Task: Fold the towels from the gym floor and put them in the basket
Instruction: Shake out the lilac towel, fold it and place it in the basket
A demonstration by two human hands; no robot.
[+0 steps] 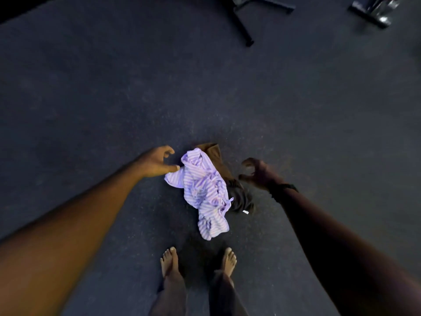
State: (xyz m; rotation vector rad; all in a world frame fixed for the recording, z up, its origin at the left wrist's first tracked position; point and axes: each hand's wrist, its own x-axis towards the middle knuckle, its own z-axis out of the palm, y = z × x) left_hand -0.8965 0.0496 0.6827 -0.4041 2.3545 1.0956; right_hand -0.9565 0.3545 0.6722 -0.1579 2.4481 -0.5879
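A crumpled purple-and-white striped towel (205, 192) lies on the dark gym floor just ahead of my bare feet. Partly under it, on its right side, lies a dark brown towel (222, 165) with a small white tag. My left hand (157, 164) hovers at the striped towel's upper left edge with fingers loosely curved; the thumb tip is at the cloth, and no grip shows. My right hand (259, 172) hangs to the right of the brown towel, fingers curled loosely, holding nothing. No basket is in view.
Black metal legs of gym equipment (243, 26) stand at the top centre, and another machine base with chrome parts (376, 12) at the top right. My two bare feet (169, 261) stand on the speckled floor below the towels.
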